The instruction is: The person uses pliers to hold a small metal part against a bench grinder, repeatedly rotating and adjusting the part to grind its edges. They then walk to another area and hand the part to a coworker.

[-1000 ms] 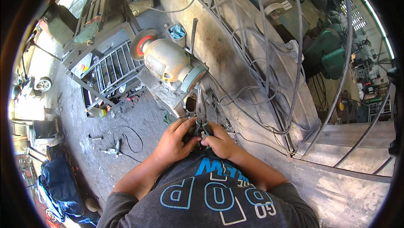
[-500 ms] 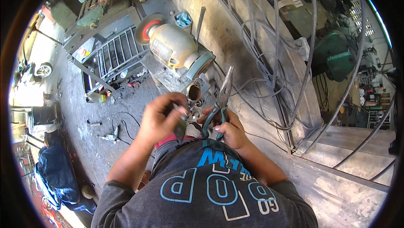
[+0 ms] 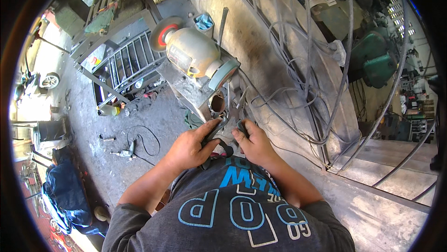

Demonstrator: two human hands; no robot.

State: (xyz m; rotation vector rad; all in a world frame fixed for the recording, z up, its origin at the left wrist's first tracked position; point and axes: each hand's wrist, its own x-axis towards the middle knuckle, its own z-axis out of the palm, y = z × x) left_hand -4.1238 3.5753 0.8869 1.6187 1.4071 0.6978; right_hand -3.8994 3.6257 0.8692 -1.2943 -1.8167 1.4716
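Observation:
Long-nose pliers (image 3: 235, 111) with dark grips point away from me, jaws spread, just in front of my body. My left hand (image 3: 192, 148) is closed round the left grip, which angles back toward my shirt. Around the right grip, my right hand (image 3: 255, 144) is closed, thumb on top. Below the left fingers a dark piece with a rounded end shows; I cannot tell whether it belongs to the pliers. Beyond the hands stands a bench grinder (image 3: 193, 52), its grey-green stone wheel (image 3: 224, 74) nearest the pliers and apart from them.
A rusty pipe end (image 3: 217, 103) lies under the grinder's near side. A corded power tool (image 3: 125, 152) rests on the floor to the left. Cables (image 3: 305, 80) hang along the wall at right. A metal rack (image 3: 128, 61) stands at the far left.
My left hand has come down onto the left grip of the pliers. The pliers have dropped lower and lean farther away, and their jaws have spread.

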